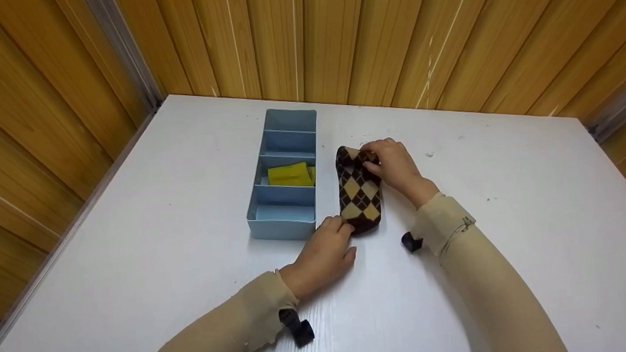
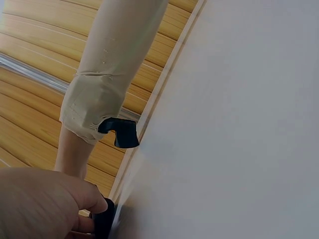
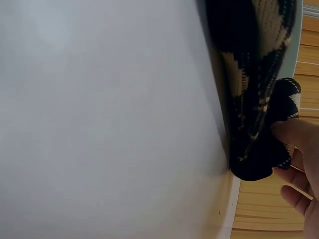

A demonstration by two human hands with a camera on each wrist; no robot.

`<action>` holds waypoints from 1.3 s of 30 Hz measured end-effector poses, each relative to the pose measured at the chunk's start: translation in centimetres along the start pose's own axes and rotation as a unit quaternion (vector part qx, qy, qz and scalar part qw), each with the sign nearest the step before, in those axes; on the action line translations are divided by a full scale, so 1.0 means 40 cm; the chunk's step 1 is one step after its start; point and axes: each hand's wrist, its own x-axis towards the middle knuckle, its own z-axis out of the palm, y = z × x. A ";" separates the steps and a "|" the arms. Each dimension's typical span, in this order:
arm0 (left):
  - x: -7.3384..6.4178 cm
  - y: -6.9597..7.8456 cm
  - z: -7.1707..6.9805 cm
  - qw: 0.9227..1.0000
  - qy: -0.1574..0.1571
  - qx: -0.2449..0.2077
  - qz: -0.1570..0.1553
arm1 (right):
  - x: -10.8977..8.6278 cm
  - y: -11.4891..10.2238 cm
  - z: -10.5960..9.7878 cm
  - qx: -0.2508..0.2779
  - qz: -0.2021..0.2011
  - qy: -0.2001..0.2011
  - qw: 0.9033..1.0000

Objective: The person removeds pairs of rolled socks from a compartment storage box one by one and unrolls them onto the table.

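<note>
An argyle sock (image 1: pixel 351 190) in dark brown, tan and cream lies lengthwise on the white table, its far end folded over. My right hand (image 1: pixel 396 162) pinches that far end between thumb and fingers; the right wrist view shows the folded dark end of the sock (image 3: pixel 251 164) at the thumb tip. At the near end, the fingers of my left hand (image 1: pixel 323 254) rest on the sock's left corner, while the thumb stands apart from it in the head view. From the left wrist, the left hand (image 2: pixel 45 204) overlaps the sock's dark end (image 2: pixel 103 219).
Left of the sock stands a blue-grey divided box (image 1: pixel 282 229) with several compartments in a row. A folded yellow cloth item (image 1: pixel 289 175) lies in the second compartment from the near end. Wood-look panels (image 1: pixel 329 45) rise behind the table (image 1: pixel 189 211).
</note>
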 end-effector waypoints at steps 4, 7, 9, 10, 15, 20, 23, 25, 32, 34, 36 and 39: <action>-0.002 0.004 0.006 1.000 -0.004 0.006 0.003 | 0.008 0.012 0.002 0.034 0.032 -0.003 0.999; -0.001 0.008 0.005 1.000 -0.008 0.007 0.001 | 0.020 0.020 -0.002 0.053 0.049 -0.008 0.997; 0.000 0.010 0.004 1.000 -0.009 0.006 0.000 | 0.030 0.025 -0.006 0.070 0.060 -0.011 0.996; 0.001 0.011 0.004 1.000 -0.008 0.007 0.001 | 0.035 0.028 -0.008 0.079 0.064 -0.012 0.995; 0.001 0.012 0.005 1.000 0.002 0.017 0.009 | 0.058 0.041 -0.007 0.117 0.089 -0.005 0.989; 0.001 0.014 0.004 1.000 0.003 0.024 0.014 | 0.073 0.053 0.007 0.136 0.128 0.002 0.982; 0.003 0.015 0.002 1.000 0.001 0.025 0.012 | 0.081 0.058 0.012 0.151 0.155 0.003 0.976; 0.004 0.014 0.001 1.000 -0.002 0.024 0.008 | 0.086 0.060 0.014 0.162 0.164 0.005 0.973; 0.004 0.008 0.002 1.000 -0.006 0.025 0.000 | 0.100 0.063 0.021 0.160 0.153 -0.001 0.975; 0.004 0.006 0.002 1.000 -0.007 0.025 0.000 | 0.103 0.063 0.023 0.148 0.142 -0.005 0.979; 0.003 0.004 0.002 1.000 -0.007 0.027 0.001 | 0.104 0.063 0.024 0.136 0.132 -0.010 0.982; 0.003 0.002 0.001 1.000 -0.007 0.028 0.000 | 0.103 0.062 0.023 0.113 0.115 -0.015 0.987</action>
